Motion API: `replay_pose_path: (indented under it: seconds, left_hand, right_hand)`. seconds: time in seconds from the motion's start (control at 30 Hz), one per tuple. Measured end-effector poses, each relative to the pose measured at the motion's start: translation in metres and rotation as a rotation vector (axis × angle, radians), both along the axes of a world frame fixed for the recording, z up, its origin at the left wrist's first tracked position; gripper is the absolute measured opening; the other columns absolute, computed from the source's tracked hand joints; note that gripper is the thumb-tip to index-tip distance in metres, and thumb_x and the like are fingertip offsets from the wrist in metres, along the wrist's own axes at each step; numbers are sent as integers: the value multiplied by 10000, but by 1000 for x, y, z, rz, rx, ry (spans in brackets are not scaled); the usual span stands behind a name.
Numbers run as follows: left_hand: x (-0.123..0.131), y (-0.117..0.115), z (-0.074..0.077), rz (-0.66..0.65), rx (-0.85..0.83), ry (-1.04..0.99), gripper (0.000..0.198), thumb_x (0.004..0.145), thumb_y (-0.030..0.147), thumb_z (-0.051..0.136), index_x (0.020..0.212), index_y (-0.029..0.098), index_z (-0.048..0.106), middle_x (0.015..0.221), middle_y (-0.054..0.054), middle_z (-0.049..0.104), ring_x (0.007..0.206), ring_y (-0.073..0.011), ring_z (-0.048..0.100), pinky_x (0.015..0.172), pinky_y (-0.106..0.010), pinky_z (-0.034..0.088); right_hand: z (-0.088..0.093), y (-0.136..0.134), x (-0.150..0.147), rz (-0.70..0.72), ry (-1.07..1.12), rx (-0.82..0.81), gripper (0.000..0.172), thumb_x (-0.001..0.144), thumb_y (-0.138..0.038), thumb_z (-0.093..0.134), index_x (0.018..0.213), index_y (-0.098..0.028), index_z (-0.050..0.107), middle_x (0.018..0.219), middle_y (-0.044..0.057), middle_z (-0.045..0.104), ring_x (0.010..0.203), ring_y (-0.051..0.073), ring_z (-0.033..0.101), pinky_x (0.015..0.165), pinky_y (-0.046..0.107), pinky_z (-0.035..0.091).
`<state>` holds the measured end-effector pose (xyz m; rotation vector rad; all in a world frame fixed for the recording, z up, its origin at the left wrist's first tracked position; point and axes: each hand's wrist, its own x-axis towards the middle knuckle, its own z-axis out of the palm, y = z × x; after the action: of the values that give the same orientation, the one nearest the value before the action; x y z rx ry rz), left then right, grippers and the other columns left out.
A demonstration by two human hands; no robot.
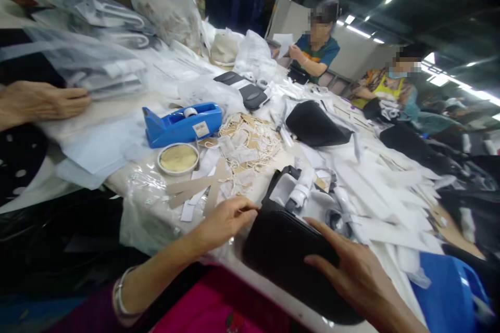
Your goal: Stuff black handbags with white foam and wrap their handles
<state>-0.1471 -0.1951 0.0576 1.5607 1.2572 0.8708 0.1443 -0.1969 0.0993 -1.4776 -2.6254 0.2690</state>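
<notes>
A black handbag (289, 250) lies tilted at the table's near edge, with white wrapping and a wrapped strap part (300, 190) at its top. My left hand (230, 217) pinches at the bag's upper left corner, thumb and forefinger together. Over the bag's right side lies my right hand (353, 265). Its forefinger reaches the top edge, its thumb presses on the front panel, and its other fingers are hidden. Left of the bag are brown card strips (195, 190) and a pile of tags with white strings (250, 140).
A blue tape dispenser (183, 125) stands behind a round tin (177, 158). Another person's hand (42, 104) touches plastic-wrapped goods at left. White padding strips (375, 192) cover the right side. A black bag piece (318, 124) lies farther back. Two people (326, 54) work across the table.
</notes>
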Motion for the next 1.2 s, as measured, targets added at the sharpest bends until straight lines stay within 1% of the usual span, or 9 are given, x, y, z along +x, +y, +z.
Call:
replay_pose_path:
  seconds: [0.1, 0.2, 0.3, 0.5, 0.73, 0.83, 0.93, 1.07, 1.2]
  left_hand:
    - [11, -14, -28, -64, -132, -369, 345, 856, 309, 548, 1150, 130, 569, 1132, -91, 607, 1015, -185, 580, 901, -304, 459]
    - [24, -19, -34, 9, -118, -573, 419, 834, 304, 595, 1211, 148, 496, 1234, -106, 535, 1126, -200, 528, 934, -303, 455]
    - [30, -24, -30, 57, -107, -599, 398, 868, 317, 561, 1229, 178, 466, 1184, -84, 565, 1099, -185, 538, 930, -292, 448]
    - [38, -33, -33, -13, -169, -530, 399, 943, 436, 400, 1210, 189, 564, 1119, -49, 632, 1025, -191, 560, 943, -306, 420]
    - [38, -25, -29, -191, -443, -847, 488, 951, 481, 314, 1115, 148, 631, 955, -52, 669, 881, -190, 605, 842, -319, 458]
    - [37, -13, -34, -198, -469, -790, 438, 921, 481, 391, 977, 136, 655, 855, -37, 649, 774, -167, 580, 744, -288, 456]
    - [41, -3, -43, -164, -385, -714, 325, 840, 454, 555, 914, 147, 633, 889, -27, 617, 824, -165, 552, 738, -262, 444]
    - [53, 1, -53, -72, -311, -763, 313, 780, 448, 647, 840, 158, 546, 817, -3, 555, 772, -129, 525, 683, -221, 417]
    - [56, 3, -51, -2, -327, -953, 529, 685, 412, 762, 1047, 238, 417, 843, 34, 551, 684, -86, 530, 606, -184, 382]
  right_hand:
    - [-3, 2, -7, 8, -55, 93, 564, 783, -410, 648, 1315, -310, 490, 1061, 30, 707, 784, 251, 712, 598, 333, 597]
    - [-6, 3, -10, 47, -32, 136, 560, 771, -388, 664, 1301, -309, 502, 1035, 18, 715, 756, 234, 715, 549, 294, 594]
    - [-9, -1, -12, 29, 5, 177, 540, 780, -391, 664, 1290, -298, 514, 984, 17, 726, 769, 226, 715, 519, 260, 585]
    - [-11, -11, -18, 55, 106, 278, 436, 837, -361, 625, 1256, -275, 539, 1006, 28, 715, 851, 210, 702, 711, 275, 590]
    - [-10, -8, -15, 176, 208, 295, 372, 832, -214, 633, 1200, -247, 592, 1016, 39, 712, 877, 209, 695, 748, 281, 578]
    - [-10, -7, -15, 216, 244, 304, 390, 823, -172, 635, 1203, -250, 594, 1006, 39, 715, 865, 210, 697, 741, 294, 579]
    - [-11, -6, -15, 250, 270, 309, 407, 821, -141, 626, 1209, -258, 592, 1011, 41, 715, 873, 215, 697, 743, 306, 580]
    - [-10, -9, -16, 244, 260, 313, 384, 836, -148, 608, 1204, -254, 590, 1050, 48, 704, 909, 221, 689, 770, 312, 576]
    - [-11, -14, -19, 156, 224, 253, 337, 858, -195, 580, 1190, -241, 545, 1118, 69, 674, 988, 226, 662, 822, 322, 560]
